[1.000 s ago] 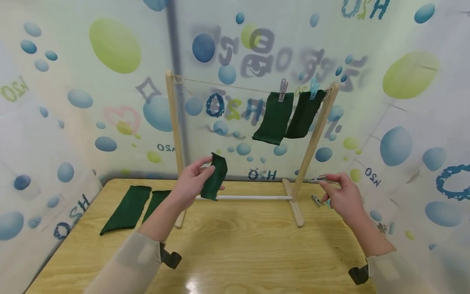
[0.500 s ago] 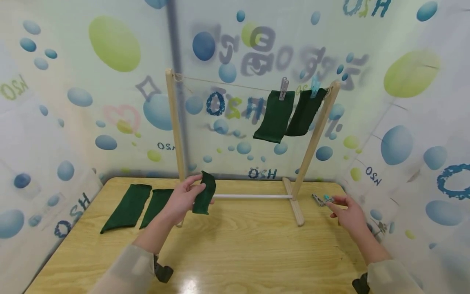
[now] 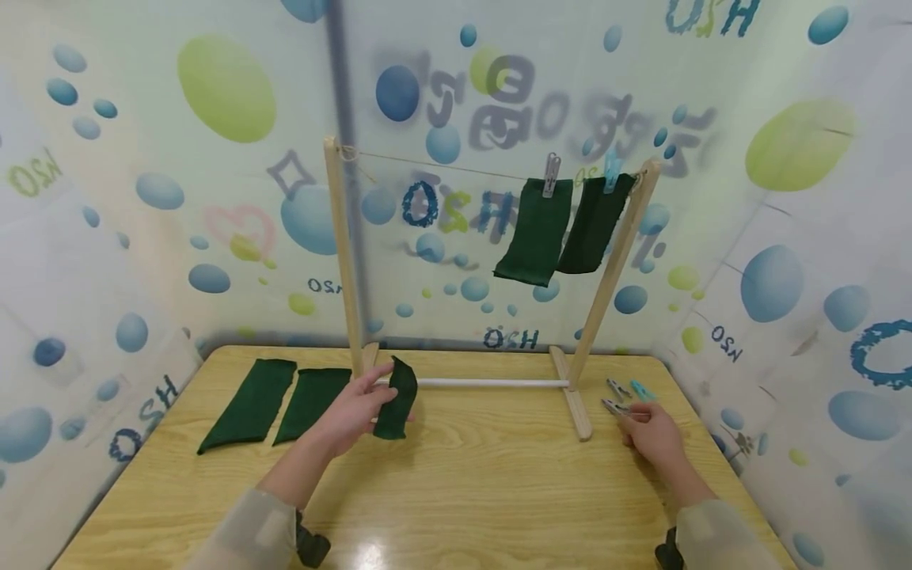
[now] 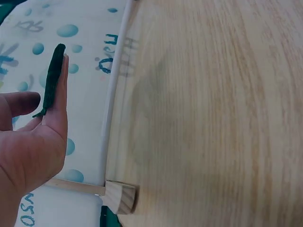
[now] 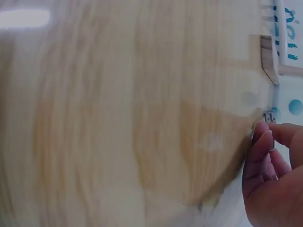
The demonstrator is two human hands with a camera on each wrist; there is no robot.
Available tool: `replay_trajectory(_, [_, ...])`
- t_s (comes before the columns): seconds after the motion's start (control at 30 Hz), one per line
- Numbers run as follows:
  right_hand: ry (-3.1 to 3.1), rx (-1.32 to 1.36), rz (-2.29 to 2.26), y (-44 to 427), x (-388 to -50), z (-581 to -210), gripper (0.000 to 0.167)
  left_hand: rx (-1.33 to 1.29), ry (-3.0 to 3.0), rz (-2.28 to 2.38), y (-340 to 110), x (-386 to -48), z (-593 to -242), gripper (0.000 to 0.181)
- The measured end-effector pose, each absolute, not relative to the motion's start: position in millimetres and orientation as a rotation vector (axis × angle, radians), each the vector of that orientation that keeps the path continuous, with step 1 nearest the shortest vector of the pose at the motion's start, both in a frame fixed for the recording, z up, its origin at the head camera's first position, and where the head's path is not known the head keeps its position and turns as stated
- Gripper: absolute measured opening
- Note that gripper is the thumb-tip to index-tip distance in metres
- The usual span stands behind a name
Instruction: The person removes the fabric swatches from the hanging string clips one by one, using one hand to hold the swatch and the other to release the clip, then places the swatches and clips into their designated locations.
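Observation:
My left hand (image 3: 351,419) holds a small dark green cloth (image 3: 397,402) above the table, left of centre. In the left wrist view, this cloth (image 4: 54,78) lies along the straight fingers with the thumb beside it. At the right my right hand (image 3: 654,434) pinches a grey clothespin (image 3: 614,407) low over the tabletop. Only the tip of that clothespin (image 5: 269,116) shows past the fingertips in the right wrist view. Just beyond it lie another grey clothespin (image 3: 618,388) and a turquoise clothespin (image 3: 642,389).
A wooden rack (image 3: 343,261) carries a string (image 3: 442,165). Two green cloths, one nearer (image 3: 536,233) and one by the post (image 3: 594,226), hang pegged at its right. Two more green cloths, the outer (image 3: 249,404) and the inner (image 3: 309,400), lie flat at the table's left.
My left hand has come down with the green cloth, and slightly left. My right hand has lowered with the grey clothespin toward the table, now in front of the loose clothespins.

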State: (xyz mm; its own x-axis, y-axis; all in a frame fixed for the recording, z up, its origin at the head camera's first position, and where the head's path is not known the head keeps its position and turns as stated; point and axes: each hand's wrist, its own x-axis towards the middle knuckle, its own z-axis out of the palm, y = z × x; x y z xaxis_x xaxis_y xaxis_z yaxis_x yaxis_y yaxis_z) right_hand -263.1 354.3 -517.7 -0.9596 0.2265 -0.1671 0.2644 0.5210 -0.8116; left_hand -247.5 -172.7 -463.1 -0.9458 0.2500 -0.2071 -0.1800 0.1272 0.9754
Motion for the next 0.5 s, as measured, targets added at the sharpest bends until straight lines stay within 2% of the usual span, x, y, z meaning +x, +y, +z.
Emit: replay_trajectory(0.5, [2.849,0.328,-1.048,352,-272,-526,0.058,0.028,2.095,1.778,-180,-247,-480,0.076])
